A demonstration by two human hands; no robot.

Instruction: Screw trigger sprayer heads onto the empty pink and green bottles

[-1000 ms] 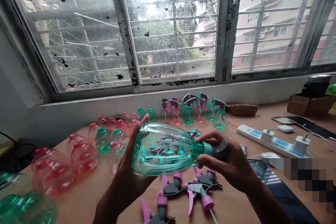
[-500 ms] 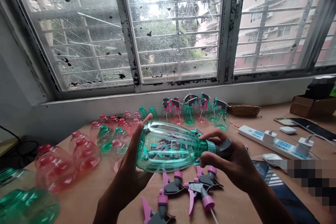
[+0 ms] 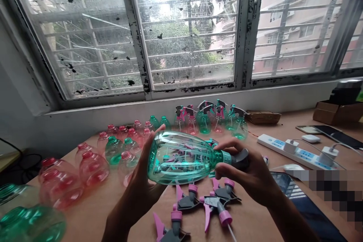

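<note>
A clear green spray bottle [image 3: 181, 159] lies sideways in the air between my two hands, its base to the left and its neck to the right. My left hand [image 3: 146, 181] is wrapped round the base end. At the neck, the fingers and thumb of my right hand [image 3: 246, 170] close round the teal collar of the grey spray head [image 3: 239, 159]. The tip of that head is partly hidden by my right hand. Below the bottle, several loose pink-and-grey spray heads [image 3: 188, 200] lie on the table. More trigger heads show blurrily through the bottle wall.
Several open pink bottles [image 3: 93, 168] and green bottles [image 3: 32, 225] stand on the left of the table [image 3: 93, 219]. Finished spray bottles [image 3: 204, 123] line the back. On the right are a power strip [image 3: 297, 151] with chargers, phones [image 3: 337, 136], a dark tablet [image 3: 300, 204] and a cardboard box [image 3: 337, 111].
Both hands keep hold of the bottle in nearly the same place. The fingers of my right hand have shifted slightly at the collar, and the grey head sits at a slightly different angle.
</note>
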